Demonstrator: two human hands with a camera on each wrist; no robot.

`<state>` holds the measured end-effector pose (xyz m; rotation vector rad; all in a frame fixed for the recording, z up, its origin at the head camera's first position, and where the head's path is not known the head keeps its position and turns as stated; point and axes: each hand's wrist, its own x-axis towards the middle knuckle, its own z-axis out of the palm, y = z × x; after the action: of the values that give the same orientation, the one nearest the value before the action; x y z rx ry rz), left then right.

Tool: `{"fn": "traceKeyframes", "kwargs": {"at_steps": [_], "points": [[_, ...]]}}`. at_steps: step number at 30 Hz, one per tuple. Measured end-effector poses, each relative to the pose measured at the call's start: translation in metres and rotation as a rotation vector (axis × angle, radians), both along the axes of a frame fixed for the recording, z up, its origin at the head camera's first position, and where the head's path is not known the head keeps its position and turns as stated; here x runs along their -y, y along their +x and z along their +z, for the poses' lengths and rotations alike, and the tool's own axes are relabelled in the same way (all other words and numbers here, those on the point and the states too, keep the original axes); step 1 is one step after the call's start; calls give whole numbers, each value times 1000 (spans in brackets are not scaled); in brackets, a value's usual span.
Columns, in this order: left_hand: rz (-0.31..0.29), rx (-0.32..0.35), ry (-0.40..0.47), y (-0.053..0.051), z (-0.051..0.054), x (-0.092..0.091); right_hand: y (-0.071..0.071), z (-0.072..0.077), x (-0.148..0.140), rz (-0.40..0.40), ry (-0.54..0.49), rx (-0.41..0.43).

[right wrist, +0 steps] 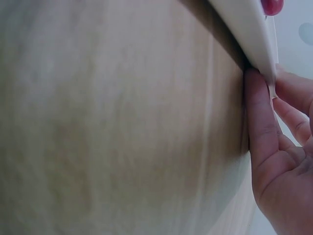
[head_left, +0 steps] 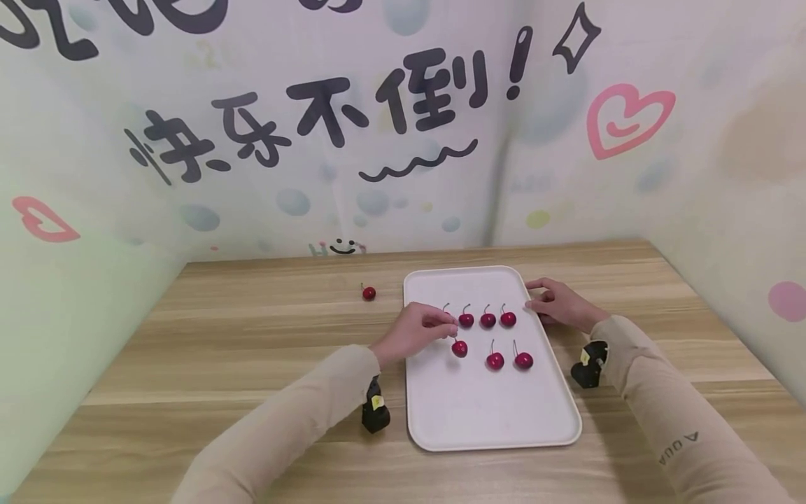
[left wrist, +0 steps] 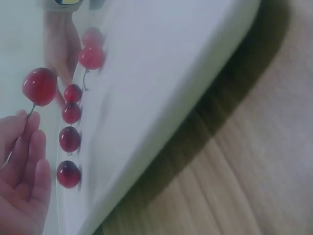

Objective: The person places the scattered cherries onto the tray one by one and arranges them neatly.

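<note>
My left hand [head_left: 412, 330] pinches a red cherry [head_left: 460, 348] by its stem and holds it a little above the white tray [head_left: 485, 413]. In the left wrist view this cherry [left wrist: 40, 86] hangs beyond the fingertips. Several cherries with stems stand in a back row on the tray, among them one cherry [head_left: 488, 320]; the leftmost is partly hidden by my left hand. Nearer lie two more, a cherry [head_left: 495, 361] and a cherry [head_left: 523, 360]. At the tray's right edge my right hand [head_left: 563, 304] grips the rim between thumb and fingers.
One cherry [head_left: 369, 293] lies on the wooden table [head_left: 271, 315], left of the tray's far end. Printed white walls [head_left: 403, 203] enclose the table at the back and sides. A black wrist camera [head_left: 376, 409] sits below each forearm.
</note>
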<state>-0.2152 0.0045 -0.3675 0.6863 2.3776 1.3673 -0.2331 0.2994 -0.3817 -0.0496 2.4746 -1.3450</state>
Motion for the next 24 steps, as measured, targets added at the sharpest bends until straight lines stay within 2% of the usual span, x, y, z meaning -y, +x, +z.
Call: {"fn": "traceKeyframes", "kwargs": {"at_steps": [7, 18, 24], "points": [[-31, 5, -42, 3, -2, -13, -1, -1, -1, -6, -13, 1], [12, 15, -152, 4, -8, -29, 0, -1, -1, -4, -22, 2], [40, 39, -169, 4, -10, -31, 0, -1, -1, -2, -26, -1]]}}
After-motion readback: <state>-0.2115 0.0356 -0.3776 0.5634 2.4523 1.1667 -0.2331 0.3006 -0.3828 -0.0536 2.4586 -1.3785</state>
